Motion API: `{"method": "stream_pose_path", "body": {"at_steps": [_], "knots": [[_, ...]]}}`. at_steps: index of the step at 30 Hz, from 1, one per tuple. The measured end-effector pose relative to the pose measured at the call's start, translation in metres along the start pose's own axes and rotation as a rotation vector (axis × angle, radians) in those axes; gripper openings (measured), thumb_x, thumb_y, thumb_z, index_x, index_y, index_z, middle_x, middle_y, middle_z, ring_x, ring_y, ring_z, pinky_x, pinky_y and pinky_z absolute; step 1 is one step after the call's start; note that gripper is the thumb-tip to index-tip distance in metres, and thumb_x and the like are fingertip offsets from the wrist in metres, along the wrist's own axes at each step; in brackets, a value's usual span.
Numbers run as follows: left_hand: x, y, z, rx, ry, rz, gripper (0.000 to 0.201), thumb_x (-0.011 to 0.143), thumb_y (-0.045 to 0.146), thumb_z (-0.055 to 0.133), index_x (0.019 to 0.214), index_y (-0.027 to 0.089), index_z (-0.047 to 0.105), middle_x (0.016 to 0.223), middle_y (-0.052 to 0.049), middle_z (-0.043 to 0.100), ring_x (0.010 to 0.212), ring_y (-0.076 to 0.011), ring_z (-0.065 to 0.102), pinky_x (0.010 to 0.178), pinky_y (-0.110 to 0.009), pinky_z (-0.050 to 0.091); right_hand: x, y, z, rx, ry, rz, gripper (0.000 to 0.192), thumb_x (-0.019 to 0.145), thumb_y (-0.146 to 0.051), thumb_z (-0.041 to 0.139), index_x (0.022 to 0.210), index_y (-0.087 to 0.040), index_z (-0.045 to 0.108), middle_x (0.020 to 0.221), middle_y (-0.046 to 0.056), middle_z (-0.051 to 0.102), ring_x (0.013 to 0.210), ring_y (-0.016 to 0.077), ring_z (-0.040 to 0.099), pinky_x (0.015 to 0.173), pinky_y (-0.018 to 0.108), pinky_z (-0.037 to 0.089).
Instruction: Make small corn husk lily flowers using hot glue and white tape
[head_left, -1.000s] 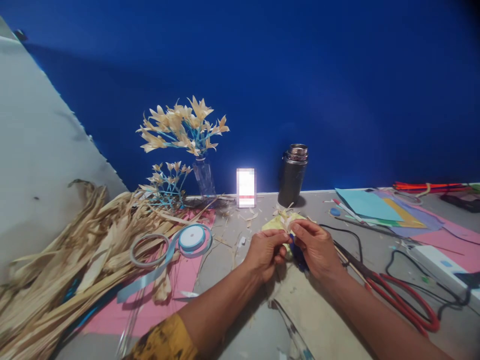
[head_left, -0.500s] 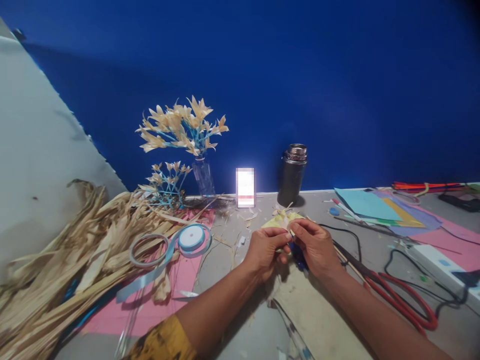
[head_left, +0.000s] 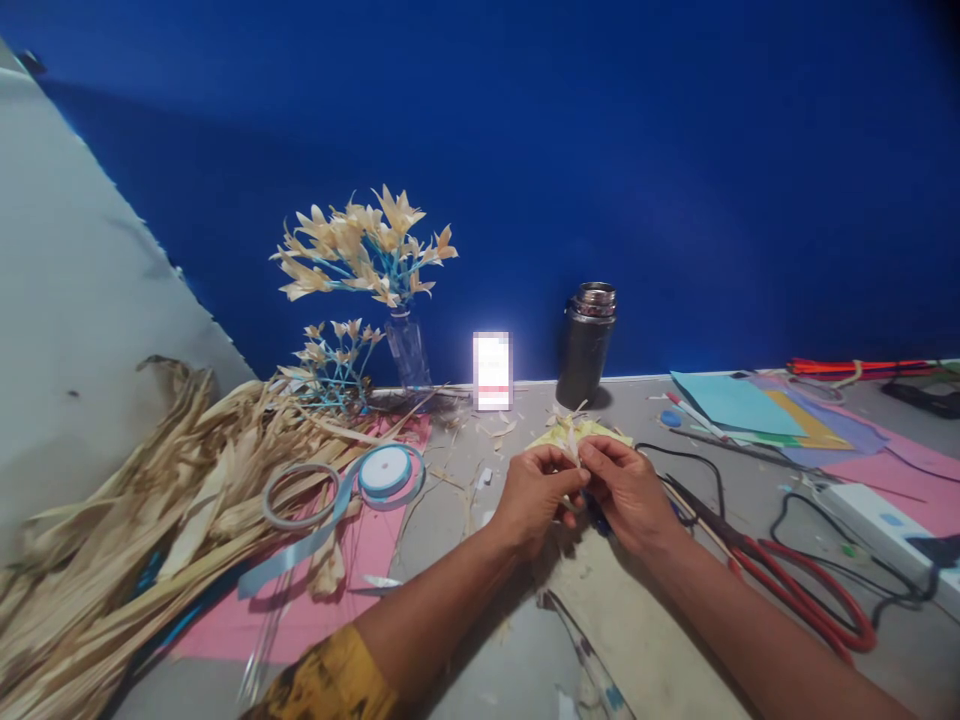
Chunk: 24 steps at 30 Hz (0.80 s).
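Observation:
My left hand [head_left: 534, 497] and my right hand [head_left: 628, 492] meet above the table, fingertips pinched close together. Between them a small pale corn husk flower piece [head_left: 571, 440] pokes up; its lower part is hidden by the fingers. Behind it lies yellow paper [head_left: 553, 433] with husk scraps. A dark blue object [head_left: 598, 517] shows just under my right hand, too covered to name. To the right of that hand lie red-handled scissors [head_left: 814, 590].
Corn husks [head_left: 172, 480], ribbon spool [head_left: 385, 470] and tape ring [head_left: 300, 497] lie left. A glass vase [head_left: 409, 352] holds husk flowers [head_left: 375, 245]. A lit phone [head_left: 493, 372] and black flask [head_left: 585, 350] stand behind. Coloured papers [head_left: 739, 405] and a power strip [head_left: 889, 530] lie right.
Both hands stay pinched together in nearly the same spot, with small finger shifts. More of the pale husk piece shows above the fingertips. The view has tilted slightly.

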<state>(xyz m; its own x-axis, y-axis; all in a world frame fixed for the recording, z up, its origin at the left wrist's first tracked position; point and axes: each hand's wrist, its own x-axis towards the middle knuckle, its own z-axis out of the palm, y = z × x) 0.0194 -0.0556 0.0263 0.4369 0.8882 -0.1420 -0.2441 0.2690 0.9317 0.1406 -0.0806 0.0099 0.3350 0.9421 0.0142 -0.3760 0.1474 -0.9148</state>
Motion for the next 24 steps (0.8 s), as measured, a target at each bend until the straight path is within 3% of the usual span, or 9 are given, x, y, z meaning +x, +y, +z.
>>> {"method": "stream_pose_path", "body": {"at_steps": [11, 18, 24], "knots": [[0.0022, 0.0016, -0.0035, 0.017, -0.073, -0.073, 0.025, 0.062, 0.027, 0.083, 0.064, 0.016, 0.061, 0.055, 0.001, 0.057, 0.043, -0.0089, 0.052, 0.035, -0.018, 0.04, -0.001, 0.0055, -0.0026, -0.06, 0.045, -0.055, 0.039, 0.062, -0.052, 0.091, 0.072, -0.02, 0.07, 0.062, -0.003, 0.063, 0.05, 0.0122, 0.053, 0.046, 0.025, 0.043], [0.0036, -0.0016, -0.0041, -0.01, -0.077, -0.207, 0.022, 0.066, 0.021, 0.08, 0.06, 0.015, 0.06, 0.047, 0.0, 0.057, 0.035, -0.0085, 0.049, 0.033, -0.018, 0.036, -0.0017, 0.0032, -0.0055, -0.152, 0.085, -0.154, 0.034, 0.067, -0.049, 0.089, 0.072, -0.021, 0.071, 0.067, -0.003, 0.064, 0.058, 0.0124, 0.052, 0.052, 0.025, 0.043], [0.0053, -0.0013, -0.0056, -0.031, -0.055, -0.23, 0.02, 0.064, 0.019, 0.08, 0.062, 0.015, 0.061, 0.049, 0.002, 0.056, 0.036, -0.0086, 0.05, 0.032, -0.017, 0.034, -0.0023, 0.0024, -0.0048, -0.208, 0.051, -0.184, 0.032, 0.069, -0.049, 0.087, 0.073, -0.021, 0.074, 0.07, -0.001, 0.066, 0.063, 0.015, 0.055, 0.059, 0.027, 0.045]]}}
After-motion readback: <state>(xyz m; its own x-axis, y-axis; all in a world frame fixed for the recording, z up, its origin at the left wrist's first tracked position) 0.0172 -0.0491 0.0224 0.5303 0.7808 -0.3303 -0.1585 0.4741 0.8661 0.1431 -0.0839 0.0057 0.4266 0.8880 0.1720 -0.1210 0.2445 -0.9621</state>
